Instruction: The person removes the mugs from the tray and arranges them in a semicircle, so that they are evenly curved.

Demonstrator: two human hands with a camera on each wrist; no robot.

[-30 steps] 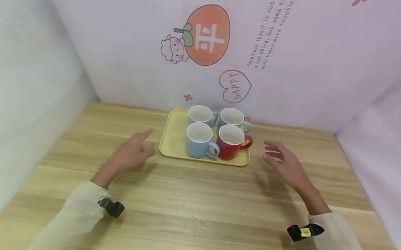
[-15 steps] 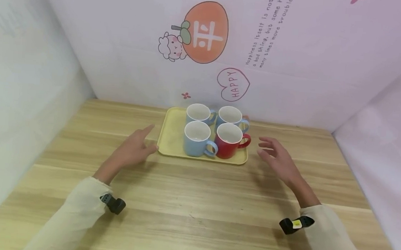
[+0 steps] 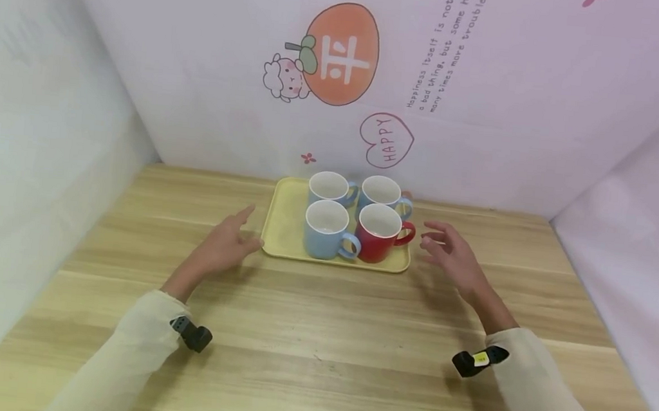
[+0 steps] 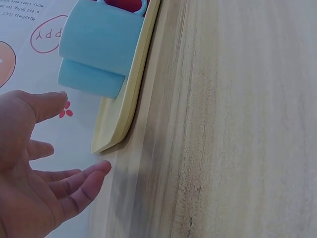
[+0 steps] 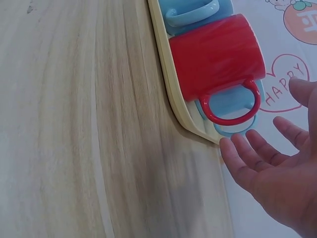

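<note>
A yellow tray (image 3: pixel 283 231) lies near the back of the table with mugs standing upright on its middle and right side. At the front are a light blue mug (image 3: pixel 322 237) and a red mug (image 3: pixel 374 242); two more blue mugs, partly hidden, stand behind them. My left hand (image 3: pixel 223 243) is beside the tray's left end, fingers spread; the left wrist view shows a gap between hand and tray. Off the right end, my right hand (image 3: pixel 456 257) has loosely bent fingers, close to the red mug's handle (image 5: pixel 230 114). Neither hand holds anything.
The wooden table (image 3: pixel 317 359) stretches in front of the tray. Behind it rises a white printed backdrop (image 3: pixel 227 107), and white cloth walls stand at left and right. A black camera (image 3: pixel 191 334) is strapped on each sleeve.
My right hand has moved left, closer to the tray's right end. My left hand has shifted slightly right toward the tray. Mugs and tray have stayed put.
</note>
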